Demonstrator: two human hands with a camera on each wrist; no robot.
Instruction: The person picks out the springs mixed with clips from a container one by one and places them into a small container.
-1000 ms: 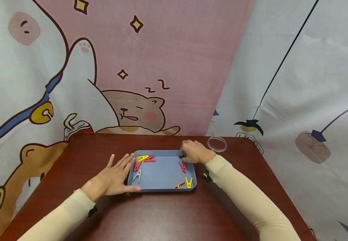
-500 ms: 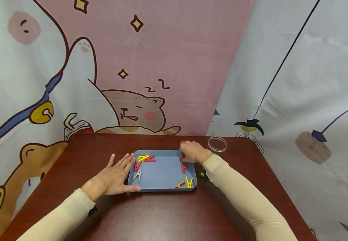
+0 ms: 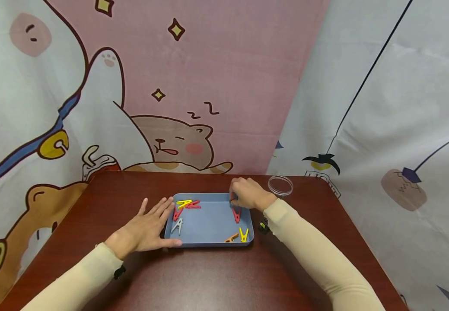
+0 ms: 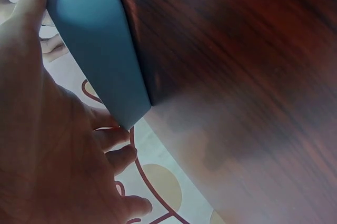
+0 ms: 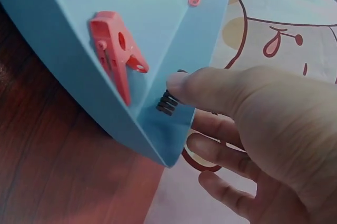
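A blue-grey tray [image 3: 208, 222] holds several clothespins. My left hand [image 3: 142, 229] lies spread along its left side, thumb at the near rim and fingertips by the far left corner. At the far right corner is my right hand [image 3: 249, 193]; in the right wrist view its thumb [image 5: 197, 87] presses a small black ribbed piece, like a coil spring [image 5: 167, 103], the forefinger being hidden behind. Just beside this piece lies a red clothespin [image 3: 236, 215]. A yellow clothespin [image 3: 243, 234] and an orange clothespin [image 3: 231, 238] are at the near right corner.
Toward the left side of the tray lie a yellow clothespin [image 3: 184, 203], two red ones and a grey clothespin [image 3: 177, 226]. A clear round dish [image 3: 280, 185] stands on the brown table [image 3: 208, 276], behind the right hand. A printed curtain hangs beyond.
The right hand has closed in over the black piece at the far right corner, and the red clothespin beside it has turned slightly. The left hand has stayed still.
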